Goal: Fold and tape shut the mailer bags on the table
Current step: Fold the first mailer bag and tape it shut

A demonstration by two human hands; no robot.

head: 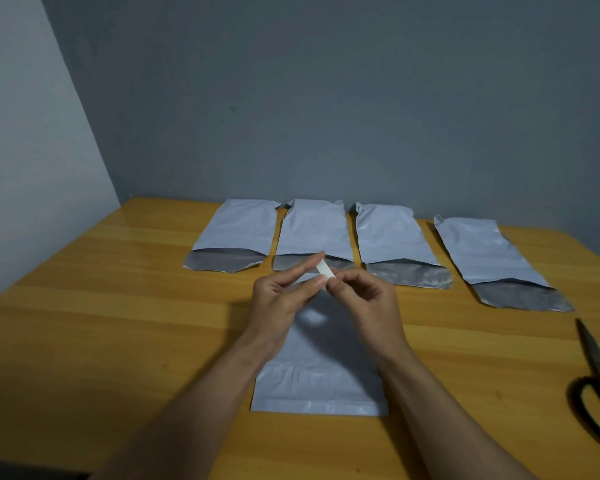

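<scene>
Here, lowest in the frame and nearest the person, one white poly mailer bag [321, 389] lies flat on the wooden table [118, 323], its near edge square to the table's front, its far end hidden beneath the hands. Above it, just below the centre of the frame, the left hand [284, 292] and right hand [364, 296] meet, fingertips pressed together on a short white strip [324, 269], which looks like tape or a peel-off liner; I cannot tell which. Both hands pinch it, one at each end, the left forefinger stretched out along it.

At the lower right edge a pair of black-handled scissors [598, 382] lies well apart from the bag.

Farther back, across the middle of the frame, four more mailer bags [312, 226] lie in a row side by side, each with its grey open mouth turned toward the person, none of them folded yet. The rightmost sits a little askew and apart from the others.

I'd judge these bags to be light, thin and slick, limp rather than stiff, so they will slide on the smooth tabletop and spring back from a crease. Best to take one by the flap corners at the open end, pressing the body down with the other hand. The strip, if sticky, will curl and cling to fingers.
</scene>
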